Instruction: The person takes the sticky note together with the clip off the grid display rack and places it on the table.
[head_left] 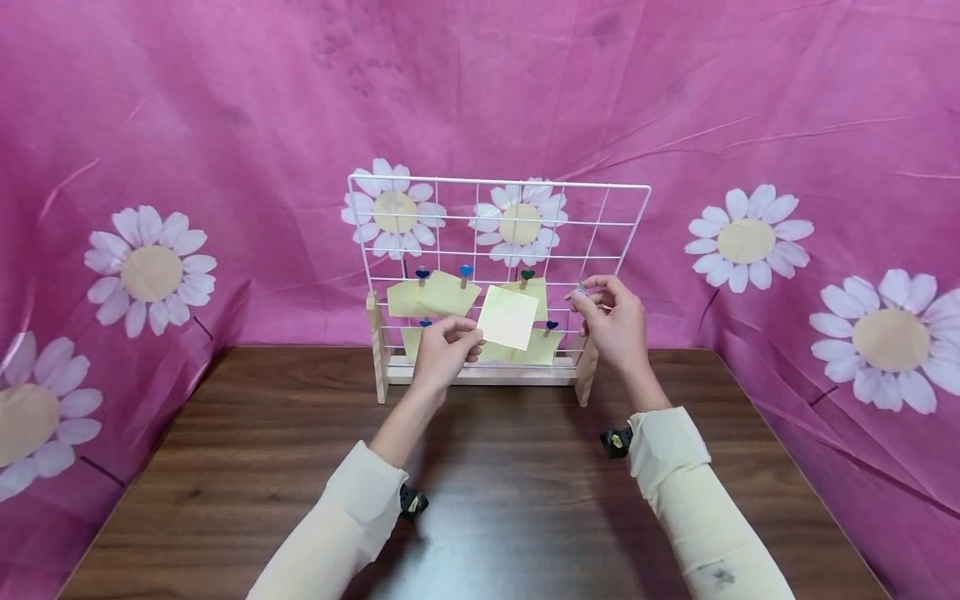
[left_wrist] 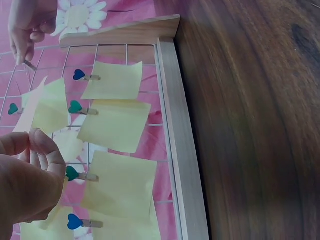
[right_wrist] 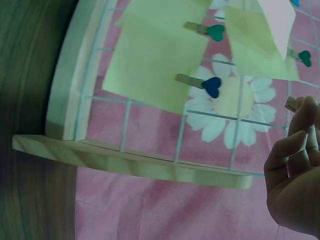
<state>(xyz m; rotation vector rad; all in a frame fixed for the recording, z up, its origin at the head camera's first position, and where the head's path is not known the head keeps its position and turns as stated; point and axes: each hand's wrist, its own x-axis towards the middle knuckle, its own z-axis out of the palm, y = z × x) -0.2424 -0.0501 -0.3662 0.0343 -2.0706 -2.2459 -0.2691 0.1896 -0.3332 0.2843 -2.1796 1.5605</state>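
Note:
Between thumb and fingers, my left hand (head_left: 444, 352) pinches a pale yellow sticky note (head_left: 508, 318) by its left edge, in front of a white wire grid (head_left: 498, 182). My right hand (head_left: 619, 327), at the grid's right side, pinches a small wooden clothespin (right_wrist: 290, 104); its tip sticks out past the fingertips. Behind the held note, several yellow notes (left_wrist: 114, 125) hang on the grid from wooden clothespins with heart tops, such as a green heart (left_wrist: 75, 106) and a dark blue heart (right_wrist: 211, 87). The held note partly covers those behind it.
The grid stands in a light wooden base (head_left: 480, 377) with an upright foot (head_left: 378, 350) at each end. Under it is a dark brown wooden table (head_left: 525, 517). A pink cloth (head_left: 247, 100) with white daisies hangs behind and at both sides.

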